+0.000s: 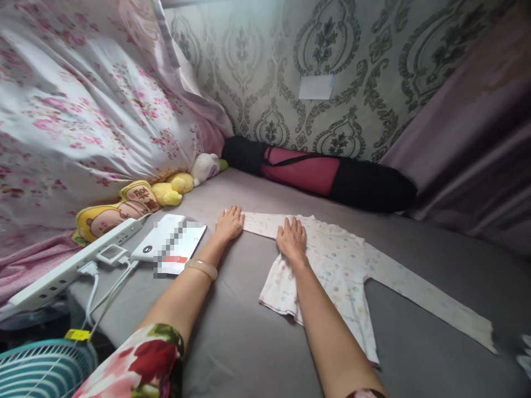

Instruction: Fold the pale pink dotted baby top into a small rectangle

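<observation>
The little shirt (336, 260) lies flat on the gray bed (244, 326), with both sleeves spread out. The left hand (230, 223) is open and flat, touching the end of the shirt's left sleeve. The right hand (292, 239) is open too, lying flat on the shirt where that sleeve joins the middle. Both hands just rest there and grip nothing. Behind the shirt is a long black and pink bag (307, 176). Left of the shirt are yellow toys (166, 194) and a white power strip (45, 290).
</observation>
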The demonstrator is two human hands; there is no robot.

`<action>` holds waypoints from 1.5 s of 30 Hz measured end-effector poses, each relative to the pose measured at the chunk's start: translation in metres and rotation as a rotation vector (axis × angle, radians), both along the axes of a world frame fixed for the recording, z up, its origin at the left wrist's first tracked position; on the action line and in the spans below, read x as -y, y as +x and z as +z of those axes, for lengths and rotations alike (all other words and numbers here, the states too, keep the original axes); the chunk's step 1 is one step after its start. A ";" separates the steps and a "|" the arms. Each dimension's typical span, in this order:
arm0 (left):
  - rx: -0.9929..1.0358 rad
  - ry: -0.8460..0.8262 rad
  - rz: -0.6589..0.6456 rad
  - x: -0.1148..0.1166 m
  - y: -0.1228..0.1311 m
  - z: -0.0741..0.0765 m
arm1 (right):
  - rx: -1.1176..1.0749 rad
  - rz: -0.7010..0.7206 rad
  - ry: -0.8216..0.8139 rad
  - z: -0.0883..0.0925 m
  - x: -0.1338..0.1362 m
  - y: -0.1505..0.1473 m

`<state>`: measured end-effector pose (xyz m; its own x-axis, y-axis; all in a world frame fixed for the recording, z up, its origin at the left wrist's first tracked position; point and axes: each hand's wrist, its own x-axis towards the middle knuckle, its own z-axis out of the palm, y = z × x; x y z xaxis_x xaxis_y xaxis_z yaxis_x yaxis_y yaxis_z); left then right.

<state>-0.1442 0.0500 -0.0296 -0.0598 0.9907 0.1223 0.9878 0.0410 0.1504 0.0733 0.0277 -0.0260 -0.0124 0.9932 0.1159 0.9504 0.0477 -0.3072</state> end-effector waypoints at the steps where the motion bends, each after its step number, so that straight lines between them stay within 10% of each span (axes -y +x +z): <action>1: -0.006 0.020 0.000 0.001 0.000 -0.001 | -0.007 -0.001 0.002 0.000 0.000 0.000; 9: -0.096 0.268 -0.092 0.019 0.012 0.017 | -0.503 -0.101 0.048 0.007 -0.010 0.016; 17: 0.041 0.110 -0.334 0.052 0.069 0.022 | -1.209 -0.051 0.029 0.004 -0.015 0.027; 29: 0.149 0.032 -0.451 0.062 0.085 0.000 | -0.042 0.351 -0.144 0.008 0.040 0.061; 45: 0.071 -0.016 -0.178 0.113 0.099 0.025 | 0.030 0.633 -0.258 0.035 0.170 0.070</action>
<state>-0.0450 -0.0635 -0.0042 0.1083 0.9882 0.1083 0.9666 -0.1301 0.2207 0.1434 -0.1426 0.0092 -0.5991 0.7895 -0.1333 0.7721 0.5256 -0.3572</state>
